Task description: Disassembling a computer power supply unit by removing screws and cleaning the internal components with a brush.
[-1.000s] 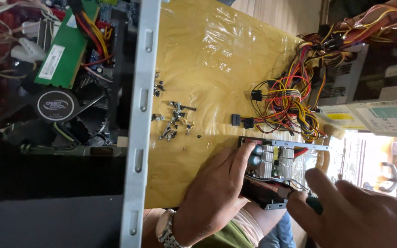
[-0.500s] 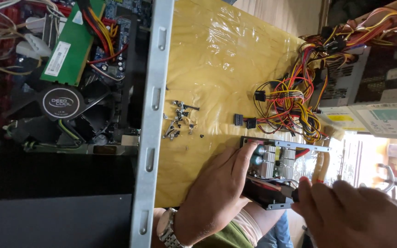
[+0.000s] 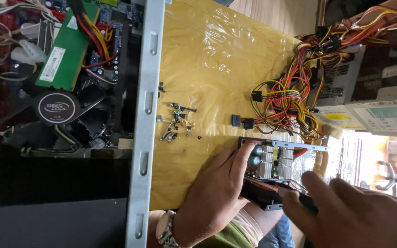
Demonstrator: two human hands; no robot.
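Observation:
An opened power supply unit [image 3: 272, 163], with silver heat sinks and blue capacitors inside its black metal frame, lies on a table covered in yellow plastic sheet [image 3: 207, 69]. My left hand [image 3: 214, 193], which has a wristwatch on it, grips the unit's near side, with the fingers resting on its top edge. My right hand [image 3: 354, 216] is at the unit's lower right corner. It is closed around a dark tool handle [image 3: 306, 204] whose tip is hidden.
A small pile of screws [image 3: 175, 121] lies on the sheet. A bundle of red, yellow and black cables [image 3: 295, 103] runs to the metal boxes [image 3: 368, 69] at the right. An open computer case [image 3: 70, 101] with fan and green board fills the left, behind a grey metal rail [image 3: 145, 115].
My right hand has moved up and in toward the unit's corner. My left hand keeps its hold on the unit. The view has shifted slightly.

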